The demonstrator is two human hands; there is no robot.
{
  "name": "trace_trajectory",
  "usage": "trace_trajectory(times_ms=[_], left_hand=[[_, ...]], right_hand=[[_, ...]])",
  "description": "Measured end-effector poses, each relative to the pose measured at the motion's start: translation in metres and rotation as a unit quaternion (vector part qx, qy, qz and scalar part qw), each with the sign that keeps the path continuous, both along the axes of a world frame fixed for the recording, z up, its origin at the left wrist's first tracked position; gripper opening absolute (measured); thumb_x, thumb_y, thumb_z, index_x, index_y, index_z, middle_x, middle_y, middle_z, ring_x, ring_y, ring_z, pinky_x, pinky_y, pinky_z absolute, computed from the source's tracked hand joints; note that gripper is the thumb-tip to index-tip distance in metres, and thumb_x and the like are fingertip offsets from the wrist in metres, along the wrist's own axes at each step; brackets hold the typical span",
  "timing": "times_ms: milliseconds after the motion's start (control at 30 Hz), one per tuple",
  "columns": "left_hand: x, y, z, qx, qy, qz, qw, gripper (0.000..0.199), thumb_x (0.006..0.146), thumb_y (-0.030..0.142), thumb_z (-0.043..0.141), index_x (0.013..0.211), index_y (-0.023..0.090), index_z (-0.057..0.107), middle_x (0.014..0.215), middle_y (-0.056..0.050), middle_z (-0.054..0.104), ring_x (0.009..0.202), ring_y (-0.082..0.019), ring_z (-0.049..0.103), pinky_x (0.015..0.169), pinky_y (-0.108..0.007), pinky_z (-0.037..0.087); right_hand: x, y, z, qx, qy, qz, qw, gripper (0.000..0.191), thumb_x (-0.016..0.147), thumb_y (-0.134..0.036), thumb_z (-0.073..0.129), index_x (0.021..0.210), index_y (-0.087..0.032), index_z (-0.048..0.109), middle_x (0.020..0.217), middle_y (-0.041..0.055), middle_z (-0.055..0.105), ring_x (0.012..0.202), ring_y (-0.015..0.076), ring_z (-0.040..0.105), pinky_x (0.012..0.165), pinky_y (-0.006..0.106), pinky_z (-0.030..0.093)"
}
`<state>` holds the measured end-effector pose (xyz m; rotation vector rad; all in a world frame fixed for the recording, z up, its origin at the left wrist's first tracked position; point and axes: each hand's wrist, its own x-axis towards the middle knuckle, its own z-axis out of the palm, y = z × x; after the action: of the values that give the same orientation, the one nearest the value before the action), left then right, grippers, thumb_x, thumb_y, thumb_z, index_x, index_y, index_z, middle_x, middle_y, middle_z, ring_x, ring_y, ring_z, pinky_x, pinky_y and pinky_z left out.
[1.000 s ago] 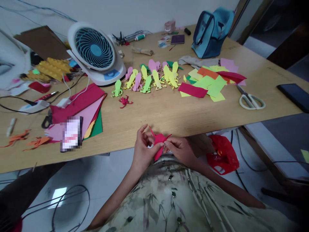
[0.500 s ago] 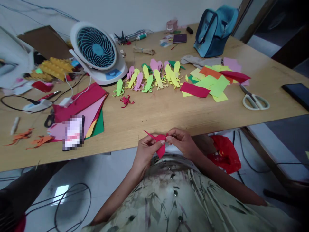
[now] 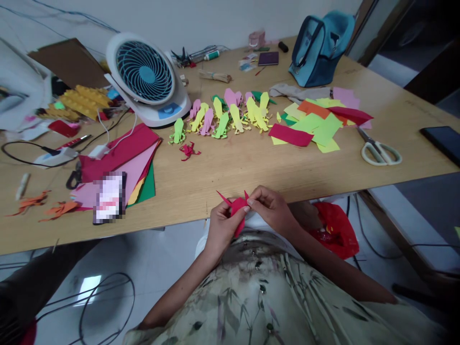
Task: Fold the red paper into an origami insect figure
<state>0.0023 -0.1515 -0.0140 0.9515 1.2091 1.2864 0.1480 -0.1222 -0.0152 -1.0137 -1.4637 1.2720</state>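
Observation:
A red folded paper figure [image 3: 237, 206] with two thin points sticking up is held just off the table's front edge. My left hand [image 3: 223, 225] is closed on its left side, thumb across the front. My right hand [image 3: 268, 208] pinches its right side near the base of one point; the fingertips partly cover the paper there. On the table beyond lies a small red folded paper figure [image 3: 189, 151]. Behind it stand several folded paper figures [image 3: 221, 125] in yellow, green and pink.
Loose coloured paper [image 3: 325, 127] and white-handled scissors [image 3: 381, 152] lie to the right. A fan [image 3: 147, 74], larger paper sheets [image 3: 118, 153], a phone [image 3: 109, 199] and orange folded figures [image 3: 61, 210] are left. A blue bag [image 3: 319, 50] stands at the back. Below the table hangs a red bag [image 3: 338, 235].
Both hands have risen slightly with the red paper figure. Its right point now stands up more visibly, and its lower tip has swung behind the left thumb.

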Motion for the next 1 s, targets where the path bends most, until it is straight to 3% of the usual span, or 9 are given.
trace_trajectory(times_ms=[100, 200, 267, 333, 467, 533, 667, 833, 1000], left_hand=[[-0.001, 0.001, 0.003, -0.03, 0.009, 0.005, 0.999, 0.023, 0.071, 0.035, 0.081, 0.079, 0.016, 0.072, 0.07, 0.003, 0.062, 0.061, -0.008, 0.049, 0.061, -0.019, 0.04], [-0.001, 0.001, 0.006, -0.056, 0.025, 0.01, 0.998, 0.025, 0.07, 0.037, 0.079, 0.073, 0.015, 0.069, 0.062, 0.005, 0.056, 0.055, -0.007, 0.043, 0.055, -0.019, 0.033], [-0.002, 0.002, 0.007, -0.065, 0.029, 0.003, 0.997, 0.026, 0.069, 0.037, 0.079, 0.071, 0.015, 0.067, 0.06, 0.004, 0.055, 0.053, -0.007, 0.041, 0.053, -0.019, 0.031], [-0.001, 0.002, 0.009, -0.067, 0.026, -0.008, 0.997, 0.026, 0.068, 0.038, 0.078, 0.069, 0.014, 0.066, 0.059, 0.004, 0.056, 0.053, -0.007, 0.041, 0.052, -0.019, 0.031], [0.0, 0.002, 0.014, -0.059, 0.005, -0.019, 0.998, 0.025, 0.066, 0.036, 0.078, 0.065, 0.014, 0.065, 0.059, 0.003, 0.057, 0.054, -0.007, 0.042, 0.054, -0.019, 0.031], [0.0, 0.002, 0.017, -0.063, -0.007, -0.028, 0.998, 0.025, 0.067, 0.035, 0.078, 0.066, 0.014, 0.065, 0.059, 0.003, 0.057, 0.054, -0.007, 0.041, 0.053, -0.018, 0.03], [-0.001, 0.002, 0.02, -0.072, -0.016, -0.037, 0.997, 0.026, 0.067, 0.036, 0.078, 0.069, 0.015, 0.063, 0.058, 0.004, 0.056, 0.054, -0.007, 0.041, 0.052, -0.019, 0.029], [-0.001, 0.0, 0.019, -0.061, 0.007, -0.024, 0.998, 0.027, 0.07, 0.035, 0.075, 0.066, 0.016, 0.056, 0.059, 0.005, 0.049, 0.056, -0.007, 0.037, 0.055, -0.019, 0.028], [-0.001, 0.0, 0.017, -0.043, 0.024, -0.023, 0.999, 0.03, 0.073, 0.035, 0.075, 0.065, 0.017, 0.052, 0.06, 0.007, 0.042, 0.056, -0.007, 0.031, 0.054, -0.02, 0.025]], right_hand=[[0.003, 0.001, 0.002, 0.032, -0.037, -0.003, 0.999, 0.016, 0.09, -0.028, 0.059, 0.076, -0.022, 0.056, 0.07, -0.0026, 0.059, 0.066, 0.0133, 0.054, 0.061, 0.026, 0.042], [0.013, 0.004, 0.004, 0.168, -0.1, -0.046, 0.98, 0.008, 0.092, -0.021, 0.056, 0.085, -0.023, 0.059, 0.078, 0.0, 0.059, 0.072, 0.0152, 0.056, 0.067, 0.029, 0.046], [0.022, 0.009, 0.006, 0.288, -0.148, -0.052, 0.945, 0.012, 0.092, -0.016, 0.055, 0.092, -0.024, 0.064, 0.086, 0.003, 0.061, 0.082, 0.0176, 0.058, 0.074, 0.032, 0.048], [0.029, 0.015, 0.008, 0.375, -0.201, -0.016, 0.905, 0.019, 0.093, -0.014, 0.054, 0.096, -0.026, 0.068, 0.091, 0.0044, 0.063, 0.085, 0.0177, 0.059, 0.075, 0.031, 0.049], [0.036, 0.026, 0.017, 0.481, -0.297, 0.034, 0.824, 0.02, 0.096, -0.019, 0.055, 0.098, -0.028, 0.072, 0.098, 0.0044, 0.065, 0.087, 0.0177, 0.058, 0.078, 0.032, 0.046], [0.038, 0.027, 0.023, 0.509, -0.312, 0.049, 0.801, 0.018, 0.097, -0.021, 0.054, 0.1, -0.025, 0.071, 0.101, 0.006, 0.066, 0.089, 0.019, 0.059, 0.079, 0.034, 0.046], [0.041, 0.028, 0.031, 0.507, -0.312, 0.082, 0.799, 0.02, 0.099, -0.023, 0.051, 0.108, -0.02, 0.068, 0.104, 0.01, 0.066, 0.091, 0.0211, 0.06, 0.079, 0.037, 0.047], [0.035, 0.034, 0.021, 0.538, -0.276, 0.05, 0.795, 0.011, 0.095, -0.017, 0.058, 0.103, -0.021, 0.065, 0.103, 0.0076, 0.069, 0.091, 0.0198, 0.061, 0.079, 0.035, 0.048], [0.03, 0.036, 0.021, 0.508, -0.272, 0.053, 0.816, 0.007, 0.094, -0.016, 0.058, 0.091, -0.02, 0.063, 0.086, 0.0054, 0.069, 0.08, 0.0194, 0.058, 0.075, 0.035, 0.045]])
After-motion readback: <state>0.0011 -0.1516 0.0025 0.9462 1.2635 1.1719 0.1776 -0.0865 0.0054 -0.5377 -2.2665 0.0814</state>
